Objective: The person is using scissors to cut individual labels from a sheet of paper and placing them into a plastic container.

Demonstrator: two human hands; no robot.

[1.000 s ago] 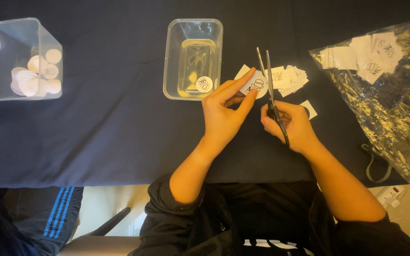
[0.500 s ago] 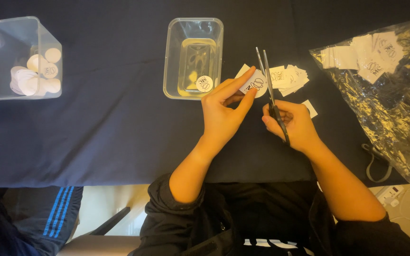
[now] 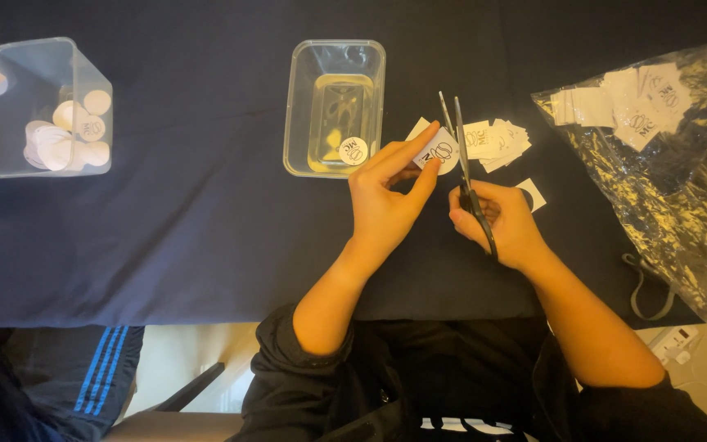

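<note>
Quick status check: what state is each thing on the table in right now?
scissors: blades slightly open, in right hand
paper label: pinched in left hand, at the blades
middle clear tub: lidless, one round disc inside
left clear tub: lidless, holds several discs
plastic bag: crumpled, labels inside

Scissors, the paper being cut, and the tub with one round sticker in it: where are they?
scissors [image 3: 461, 155]: head view, on the blades.
paper piece [image 3: 438, 151]: head view, its printed middle.
clear tub [image 3: 304, 98]: head view, left wall.

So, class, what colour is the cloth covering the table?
Dark navy blue, plain with no pattern: the tablecloth, best seen in the head view.
</note>
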